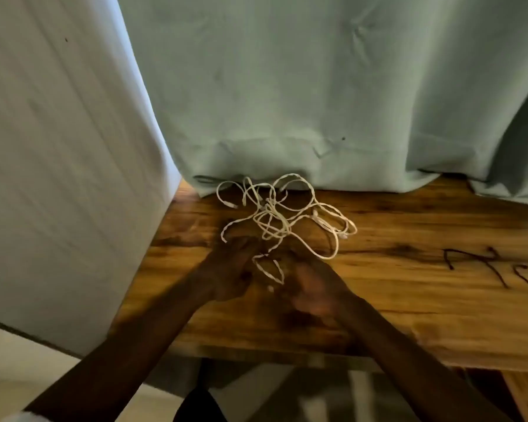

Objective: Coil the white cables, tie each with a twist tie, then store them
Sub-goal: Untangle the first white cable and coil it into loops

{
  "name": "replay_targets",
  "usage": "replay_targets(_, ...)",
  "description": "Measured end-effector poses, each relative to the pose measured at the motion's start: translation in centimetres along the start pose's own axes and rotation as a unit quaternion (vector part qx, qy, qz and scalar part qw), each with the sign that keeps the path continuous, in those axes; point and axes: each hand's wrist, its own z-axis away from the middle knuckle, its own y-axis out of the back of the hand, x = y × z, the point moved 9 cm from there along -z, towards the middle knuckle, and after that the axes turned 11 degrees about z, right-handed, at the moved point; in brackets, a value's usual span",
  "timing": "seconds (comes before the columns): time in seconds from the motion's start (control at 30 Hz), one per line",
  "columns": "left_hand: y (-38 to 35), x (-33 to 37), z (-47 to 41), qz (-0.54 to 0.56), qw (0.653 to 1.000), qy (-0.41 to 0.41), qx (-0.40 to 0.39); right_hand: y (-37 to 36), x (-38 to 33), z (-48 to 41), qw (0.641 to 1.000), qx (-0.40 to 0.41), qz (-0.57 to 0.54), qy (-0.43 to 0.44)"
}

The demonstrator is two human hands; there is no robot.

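You had hardly begun this job. The white cables (275, 217) lay in one loose, messy tangle on the wooden counter (409, 315), far back, just at the bottom of the green curtain (287, 86). None of them was wound into a neat ring, and none was tied.

Both your hands were at the near edge of the tangle. Your left hand (233, 266) had its fingers curled around a strand, with a small loop sticking out past them. Your right hand (310, 287) was just beside it and a strand ran over it, but the picture was too blurry there, so I cannot tell if it held the strand or only touched it. A little loop of cable hung between your two hands.

It looked like you were just pulling the first cable free from the pile.

Off to the right, well apart from the cables, some thin dark wires lay on the counter. I think those were the twist ties (499, 271), and nobody had touched them. I could not see any place to put the cables away. So the winding, the tying and the putting away were all left to do
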Motion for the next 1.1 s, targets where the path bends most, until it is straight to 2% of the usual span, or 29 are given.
replay_targets(0.1,-1.8,-0.9,-0.7,-0.043,0.998,-0.051,0.018,-1.7,0.1,-1.9,0.993,0.033,0.088,0.070)
replay_targets(0.17,-2.3,-1.2,-1.3,-0.073,0.992,-0.090,0.045,-2.4,1.4,-3.3,0.993,0.042,0.072,0.085)
replay_targets(0.23,-2.9,-1.7,-1.7,-0.090,0.985,-0.116,0.095,-2.5,2.9,-3.9,0.991,0.106,0.013,0.079)
replay_targets(0.3,-2.8,-2.0,-1.9,-0.092,0.977,-0.134,0.135,-2.0,5.0,-4.1,0.979,0.175,-0.100,0.042)
replay_targets(0.37,-2.7,-2.1,-1.4,-0.074,0.973,-0.143,0.168,-2.3,6.5,-4.1,0.950,0.196,-0.242,-0.007)
replay_targets(0.47,-1.4,-2.5,-0.2,-0.075,0.956,-0.124,0.254,-3.0,8.6,-5.5,0.863,0.184,-0.468,-0.050)
replay_targets(0.57,-0.6,-2.7,1.4,-0.063,0.947,-0.122,0.290,-2.4,11.0,-4.9,0.818,0.221,-0.526,-0.069)
replay_targets(0.77,1.6,-1.0,2.8,-0.160,0.925,-0.146,0.313,-1.2,13.0,-2.7,0.739,0.276,-0.610,-0.075)
replay_targets(0.83,4.1,0.3,2.6,-0.174,0.913,-0.169,0.327,-0.9,13.2,-2.4,0.725,0.293,-0.618,-0.078)
replay_targets(0.93,8.0,2.7,1.0,-0.177,0.899,-0.174,0.362,-0.7,12.7,-1.9,0.729,0.305,-0.608,-0.068)
replay_targets(0.97,8.7,3.4,0.2,-0.169,0.896,-0.168,0.376,-0.8,12.6,-1.8,0.749,0.312,-0.582,-0.065)
replay_targets(1.0,9.2,4.2,-0.8,-0.167,0.892,-0.163,0.386,-0.5,12.3,-1.6,0.789,0.322,-0.519,-0.062)
replay_targets(1.07,8.7,5.6,-3.2,-0.189,0.886,-0.167,0.388,0.1,11.0,-1.0,0.890,0.339,-0.302,-0.049)
replay_targets(1.1,7.8,6.4,-4.5,-0.206,0.883,-0.179,0.382,0.6,10.0,-0.7,0.916,0.349,-0.195,-0.028)
